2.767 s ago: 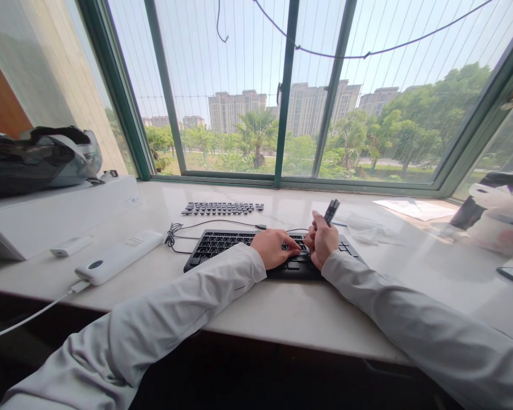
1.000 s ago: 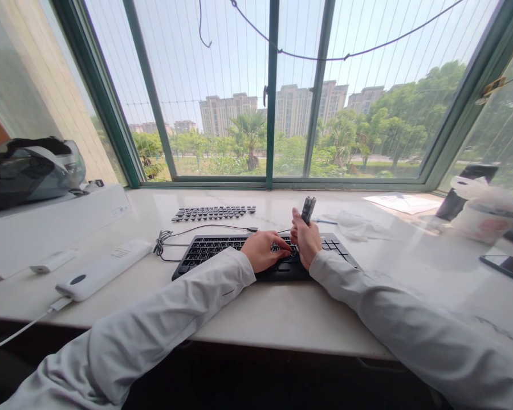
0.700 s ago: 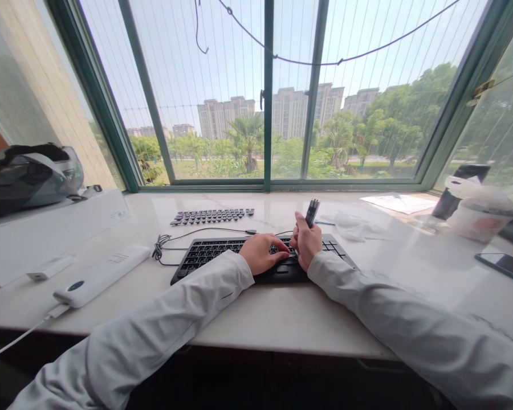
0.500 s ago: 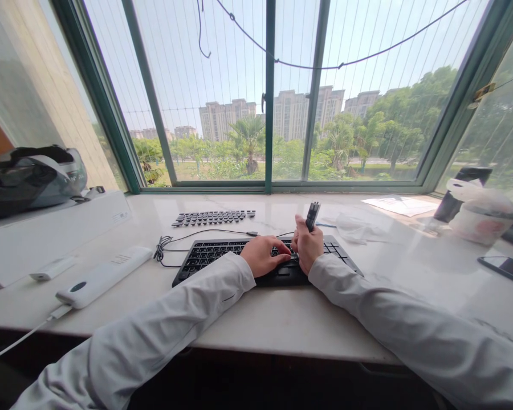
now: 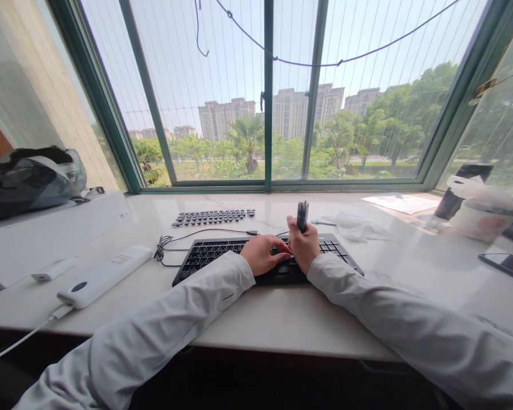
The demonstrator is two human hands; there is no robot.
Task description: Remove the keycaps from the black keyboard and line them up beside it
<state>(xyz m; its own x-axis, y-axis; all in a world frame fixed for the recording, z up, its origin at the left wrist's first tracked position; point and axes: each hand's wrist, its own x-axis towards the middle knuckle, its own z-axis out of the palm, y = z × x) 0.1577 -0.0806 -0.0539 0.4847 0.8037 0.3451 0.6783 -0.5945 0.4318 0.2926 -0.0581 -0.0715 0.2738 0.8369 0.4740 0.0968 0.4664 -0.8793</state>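
A black keyboard lies on the pale marble sill in front of me. My left hand rests on its keys right of centre, fingers curled and pressed down on them. My right hand sits right beside it, closed round a small dark tool held upright, with its lower end at the keys. A set of loose black keycaps is laid in rows beyond the keyboard. The keyboard's cable is bundled at its left.
A white power bank with a cable and a small white box lie at the left, next to a long white box with a bag on it. Clear plastic wrap, paper, a wrapped cup and a phone lie at the right.
My right hand has turned the dark tool from leaning right to nearly upright and shifted slightly left towards my left hand. My left hand stays on the keys.
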